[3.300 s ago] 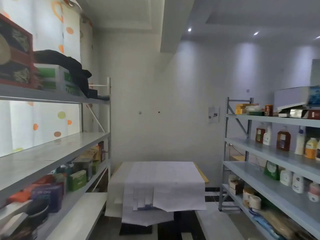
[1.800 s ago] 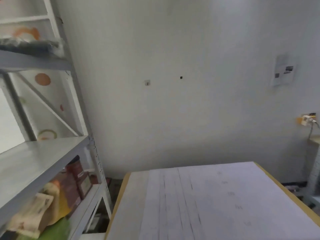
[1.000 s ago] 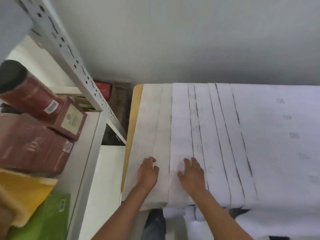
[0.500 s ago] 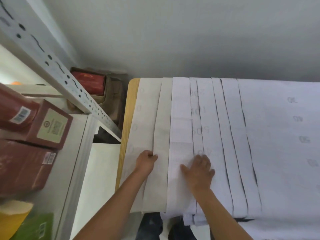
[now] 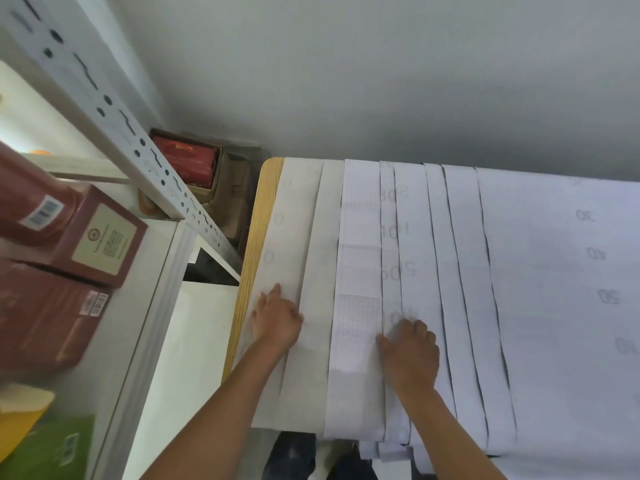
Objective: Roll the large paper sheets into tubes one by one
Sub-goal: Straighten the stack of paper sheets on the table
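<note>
A: Start at the hands. The left hand point(image 5: 277, 322) lies flat, fingers nearly straight, pressing on the grey outermost paper sheet point(image 5: 294, 237); it grips nothing. The right hand point(image 5: 410, 355) sits at its 3 o'clock, fingers slightly bent with the tips pressing a white strip, thumb out toward the grid-printed strip point(image 5: 358, 271). Neither pinches an edge.

B: So where are the large paper sheets?

A: Fanned in overlapping layers across the wooden table point(image 5: 258, 244), running from 6 to 12 o'clock, near ends drooping over the table's front edge. A wide white sheet point(image 5: 554, 289) with faint numbers lies toward 3 o'clock.

B: How would you do this step well?

A: I'd judge the job is separating 1 sheet before rolling. Press lightly on the neighbours with 1 palm and slide only the chosen sheet free, or several could drag along together. Begin the roll at the hanging near end, keeping both edges square so the tube doesn't cone.

B: Anything nearby to mind?

A: At 9 o'clock, a metal shelf post point(image 5: 114, 116) and maroon boxes point(image 5: 90, 237); elbows should stay clear.
</note>
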